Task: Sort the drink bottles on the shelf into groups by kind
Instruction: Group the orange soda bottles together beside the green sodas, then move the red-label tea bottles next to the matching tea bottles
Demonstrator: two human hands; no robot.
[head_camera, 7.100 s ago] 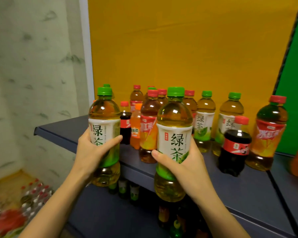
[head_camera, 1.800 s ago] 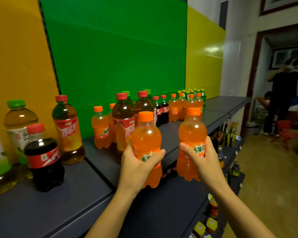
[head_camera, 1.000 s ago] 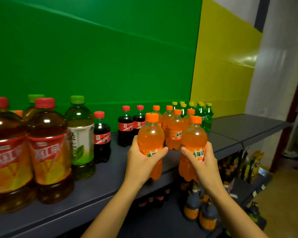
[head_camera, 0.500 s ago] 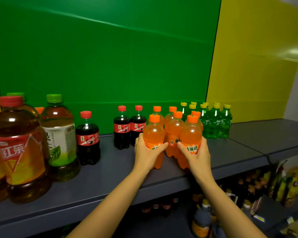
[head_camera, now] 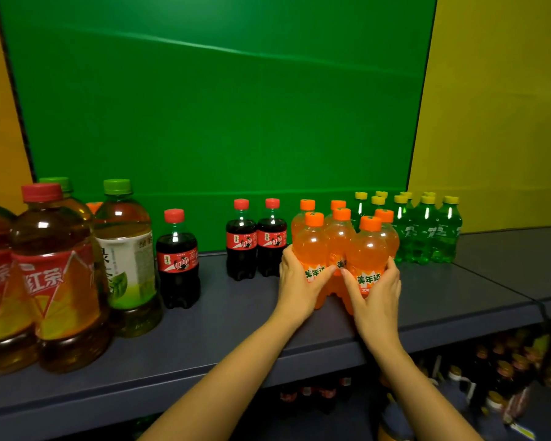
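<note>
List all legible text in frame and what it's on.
"美年达": labels of the two orange bottles gripped by left hand and right hand.
"红茶": red-cap tea bottles, label start hidden.
"绿": green-cap tea bottle, partial, label turned away.
Cola bottles: label script too blurred.
Green soda bottles: white mark unreadable.
Lower-shelf bottles: too dark.

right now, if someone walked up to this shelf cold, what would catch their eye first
The left hand and right hand each grip one of the small orange plastic soda bottles, at the front of their cluster right of centre on the grey shelf. Behind, a bright green back panel fills the view, and large amber tea bottles with red labels loom at the far left.
</note>
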